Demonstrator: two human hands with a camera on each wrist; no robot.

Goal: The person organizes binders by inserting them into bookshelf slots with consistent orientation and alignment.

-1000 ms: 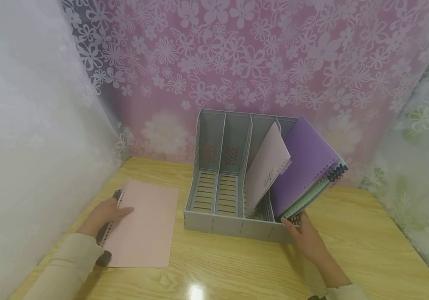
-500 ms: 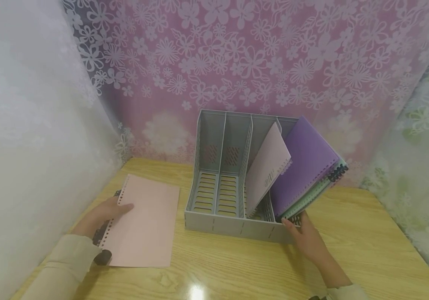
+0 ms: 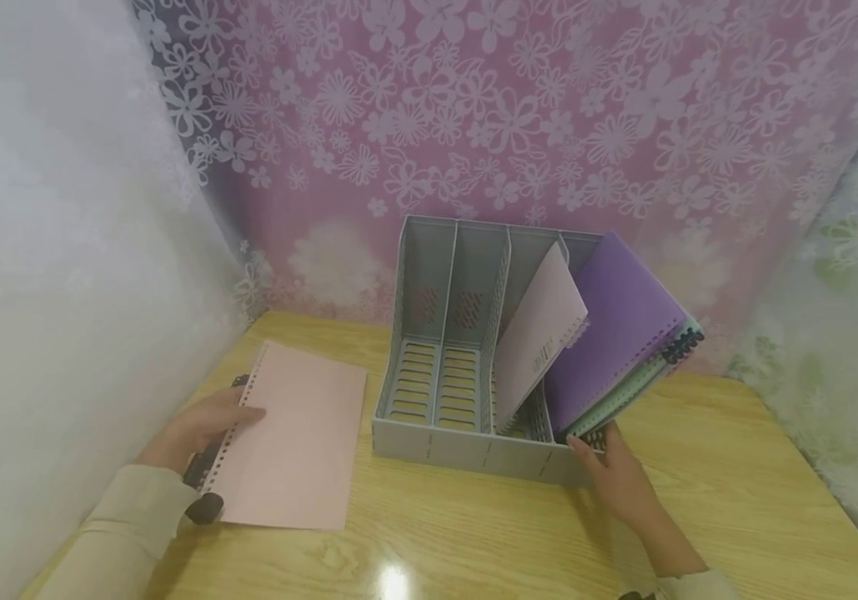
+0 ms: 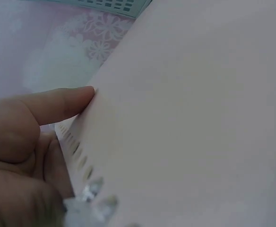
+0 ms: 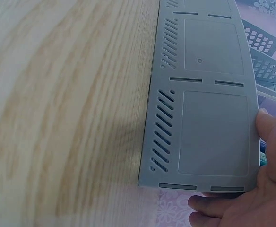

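My left hand (image 3: 203, 425) pinches a pink loose-leaf notebook (image 3: 301, 442) by its punched binding edge, thumb on the cover and fingers under it. In the left wrist view the thumb presses the cover (image 4: 185, 104) above the row of holes. The notebook is tilted, its bound side raised above the table. To its right stands a grey four-slot file organizer (image 3: 459, 450). My right hand (image 3: 624, 483) grips the organizer's front right corner; the right wrist view has the thumb over the top edge of its front panel (image 5: 213, 132) and fingers around the side.
In the organizer's third slot leans a pale pink notebook (image 3: 541, 329). A purple notebook (image 3: 612, 325) and green-edged ones with dark rings lean in the rightmost slot. The wooden table (image 3: 474, 542) is bordered by a pink floral curtain (image 3: 474, 108) behind and a white wall covering at left.
My left hand has raised the pink notebook's bound edge slightly and shifted it a little toward the back. The right hand keeps its grip on the organizer. The head view has shifted slightly.
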